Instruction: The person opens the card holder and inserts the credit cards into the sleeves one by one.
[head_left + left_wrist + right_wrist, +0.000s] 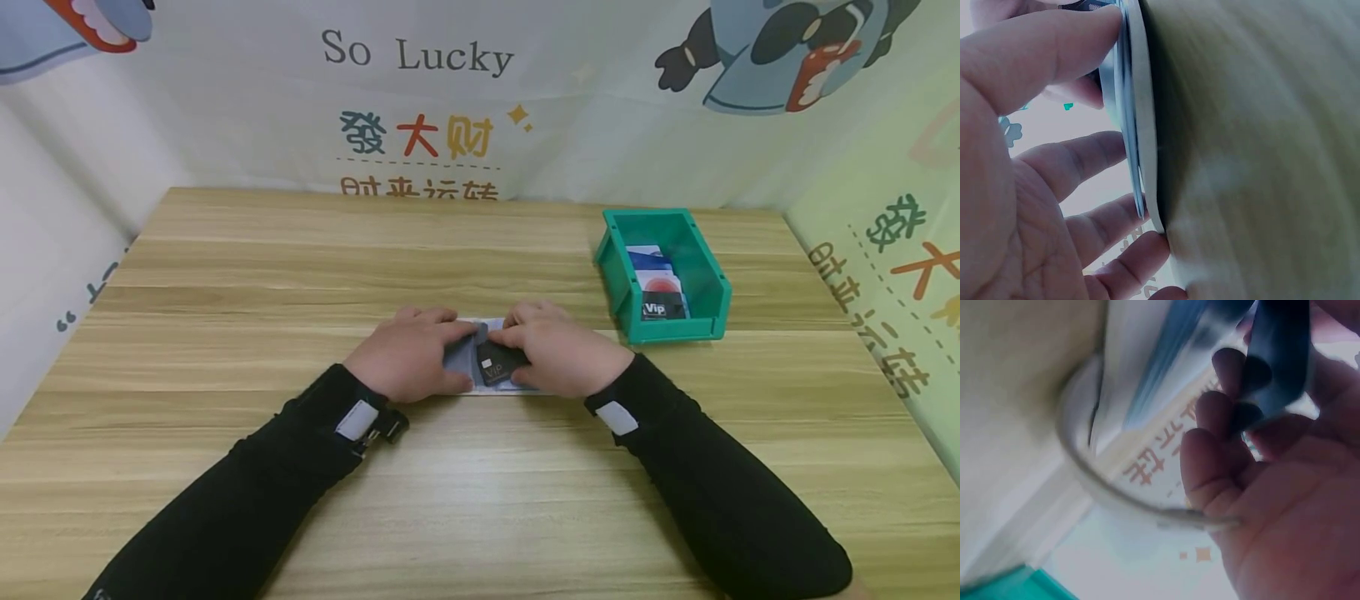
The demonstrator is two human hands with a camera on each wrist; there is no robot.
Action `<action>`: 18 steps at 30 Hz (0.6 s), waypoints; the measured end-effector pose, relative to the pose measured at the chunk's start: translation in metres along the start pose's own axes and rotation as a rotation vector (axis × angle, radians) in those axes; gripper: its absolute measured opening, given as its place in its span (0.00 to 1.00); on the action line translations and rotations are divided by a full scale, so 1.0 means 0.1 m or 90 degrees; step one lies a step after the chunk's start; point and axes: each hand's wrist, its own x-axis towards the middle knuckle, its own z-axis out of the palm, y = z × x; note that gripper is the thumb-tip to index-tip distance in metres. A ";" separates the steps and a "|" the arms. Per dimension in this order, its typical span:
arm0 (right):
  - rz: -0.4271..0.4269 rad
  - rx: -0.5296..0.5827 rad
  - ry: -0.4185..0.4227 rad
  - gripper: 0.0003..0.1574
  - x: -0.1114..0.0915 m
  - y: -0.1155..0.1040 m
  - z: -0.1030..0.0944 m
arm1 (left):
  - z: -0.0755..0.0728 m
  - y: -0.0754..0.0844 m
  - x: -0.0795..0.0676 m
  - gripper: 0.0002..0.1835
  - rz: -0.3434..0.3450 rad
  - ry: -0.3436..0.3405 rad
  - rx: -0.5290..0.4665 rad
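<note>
A thin card holder with clear sleeves [460,360] lies spread on the table in the middle of the head view. My left hand [412,357] holds its left part, the thumb pressed on the sleeves and the other fingers along the far side. A black card marked "Vip" [498,365] is pinched in my right hand [566,354], tilted over the sleeves with its left end at a sleeve's edge. The right wrist view shows the dark card [1282,356] between thumb and fingers, and the holder's pale cover [1116,494] curving up beside that hand.
A green bin [718,304] stands at the back right, beyond my right hand. Several cards [660,283] lie in it, one black and marked "Vip". A printed cloth [255,108] hangs behind the wooden table [315,250] and at both sides.
</note>
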 end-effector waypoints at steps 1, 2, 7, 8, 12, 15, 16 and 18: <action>-0.006 -0.010 -0.003 0.34 -0.01 0.00 0.00 | 0.00 0.00 0.00 0.40 0.001 0.000 0.002; -0.012 -0.017 -0.006 0.34 -0.02 0.00 -0.01 | 0.00 0.00 0.00 0.40 0.002 0.000 0.005; -0.036 -0.043 -0.018 0.32 -0.03 0.00 -0.02 | 0.00 0.00 0.00 0.40 0.005 0.003 0.004; -0.039 -0.045 -0.020 0.31 -0.04 0.00 -0.03 | 0.00 0.00 0.00 0.40 0.005 0.003 0.005; -0.034 -0.039 -0.037 0.28 -0.06 0.00 -0.06 | 0.01 0.00 0.00 0.40 0.001 0.001 0.002; -0.046 -0.043 -0.047 0.27 -0.07 -0.01 -0.08 | 0.01 0.00 -0.01 0.40 -0.002 -0.001 0.002; -0.055 -0.044 -0.047 0.27 -0.07 -0.01 -0.08 | 0.00 0.00 -0.01 0.40 -0.002 -0.002 0.002; -0.073 -0.042 -0.042 0.27 -0.06 -0.01 -0.07 | 0.00 0.00 -0.01 0.40 -0.002 -0.003 0.003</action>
